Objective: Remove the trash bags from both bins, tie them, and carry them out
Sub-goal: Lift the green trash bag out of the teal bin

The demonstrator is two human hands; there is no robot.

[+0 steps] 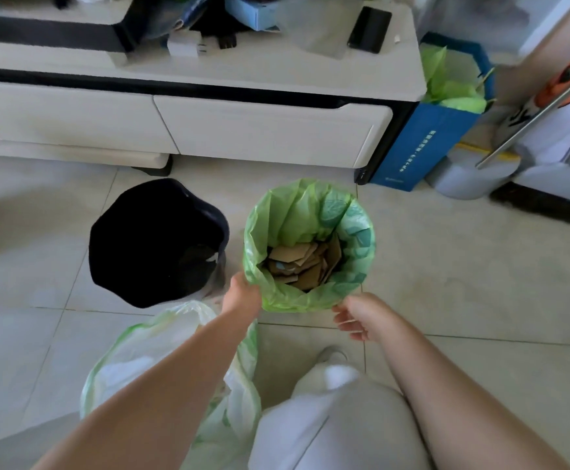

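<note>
Reaching toward the near rim of the green bag point(297, 212), which lines the right-hand bin and holds cardboard scraps point(305, 262). Left hand point(242, 295) at the near-left edge of the rim, touching the plastic; fingers curled behind the fold and out of sight, so grasp or mere contact cannot be told. Right hand point(358, 317) just beside the near-right edge of the rim, fingers loosely spread and holding nothing.

Progress, judged from the layout:
- Black bin point(154, 242), left of the green bag: interior dark, no liner folded over the rim, a thin clear film visible at its near-right side only. Likely already emptied.
- White bag point(134, 364) on the floor point(480, 283) beside the left forearm, near the black bin: out of a bin, mouth slack and open, no knot visible. Probably the first bag, removed but not tied.
- Green bag: seated in its bin, rim folded outward, not yet lifted.

Remaining steps, as far as can be judged:
1. Gather the rim of the green bag with both hands and lift clear.
2. Tie the green bag.
3. Tie the white bag if unknotted.
4. Carry both out.

Unrelated items: white cabinet point(263, 127) behind the bins, blue paper bag point(426, 144) beside it.
</note>
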